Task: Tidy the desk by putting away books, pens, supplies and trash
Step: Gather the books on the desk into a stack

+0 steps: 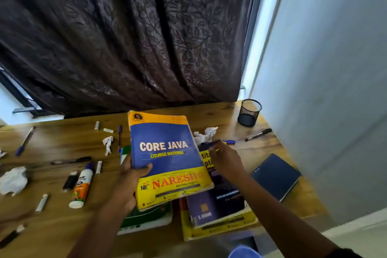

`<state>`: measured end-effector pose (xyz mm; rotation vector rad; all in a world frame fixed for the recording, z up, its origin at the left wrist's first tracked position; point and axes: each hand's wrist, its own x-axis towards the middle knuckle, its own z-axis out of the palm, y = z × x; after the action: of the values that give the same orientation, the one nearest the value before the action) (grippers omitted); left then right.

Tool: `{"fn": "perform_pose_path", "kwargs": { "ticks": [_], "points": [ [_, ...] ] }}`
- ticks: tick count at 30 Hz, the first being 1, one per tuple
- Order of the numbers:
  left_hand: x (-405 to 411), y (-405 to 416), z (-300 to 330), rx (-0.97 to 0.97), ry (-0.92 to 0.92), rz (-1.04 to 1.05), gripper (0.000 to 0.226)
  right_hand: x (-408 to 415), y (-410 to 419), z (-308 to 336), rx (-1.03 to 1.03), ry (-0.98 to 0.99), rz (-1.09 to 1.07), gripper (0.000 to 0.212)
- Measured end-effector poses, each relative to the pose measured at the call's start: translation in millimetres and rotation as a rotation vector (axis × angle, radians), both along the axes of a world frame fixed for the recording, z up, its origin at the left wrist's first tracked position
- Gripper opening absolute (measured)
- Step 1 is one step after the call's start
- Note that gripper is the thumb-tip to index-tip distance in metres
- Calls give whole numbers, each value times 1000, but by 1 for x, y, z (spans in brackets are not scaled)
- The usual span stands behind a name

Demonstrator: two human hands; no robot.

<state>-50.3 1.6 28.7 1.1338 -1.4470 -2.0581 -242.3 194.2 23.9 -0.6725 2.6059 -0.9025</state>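
My left hand [130,176] is gripping the Core Java book [167,159], lifting it and blocking the green book [146,219]. My right hand [225,159] is seemingly pinching the purple book [217,199]. Crumpled paper [205,134] is lying near the mesh cup [249,112], apparently empty.

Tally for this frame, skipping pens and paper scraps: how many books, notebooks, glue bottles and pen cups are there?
Books: 4, namely the Core Java book, green book, purple book and yellow book
Notebooks: 1, the dark blue notebook
Glue bottles: 1, the glue bottle
Pen cups: 1, the mesh pen cup
Total: 7
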Motion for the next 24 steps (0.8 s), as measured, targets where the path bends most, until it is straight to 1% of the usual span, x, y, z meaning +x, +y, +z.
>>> {"fn": "perform_pose_path", "kwargs": {
  "ticks": [1, 2, 4, 7, 12, 15, 20, 22, 24],
  "points": [
    [1, 1, 1, -27, -1, 30, 46, 4, 7, 0, 57, 69, 24, 22],
    [2, 1, 3, -47, 2, 57, 47, 10, 11, -4, 108, 126, 66, 23],
    [5, -2, 10, -78, 13, 113, 44, 29, 10, -10, 217, 209, 188, 32],
    [9, -9, 20, -139, 29, 154, 44, 65, -6, -15, 399, 259, 327, 50],
    [21, -22, 22, -227, 17, 152, 43, 81, -30, -23, 590, 294, 281, 82],
    [32, -31, 23, -218, 0, 127, 50, 77, -38, -25, 641, 288, 265, 92],
    [46, -37, 26, -238, -13, 42, 51, 72, -39, -26, 703, 259, 265, 98],
    [53, -40, 25, -224, -9, 22, 53, 69, -39, -21, 695, 237, 266, 93],
    [62, -44, 24, -202, -12, 9, 54, 69, -42, -19, 707, 262, 302, 82]
  ]
}}
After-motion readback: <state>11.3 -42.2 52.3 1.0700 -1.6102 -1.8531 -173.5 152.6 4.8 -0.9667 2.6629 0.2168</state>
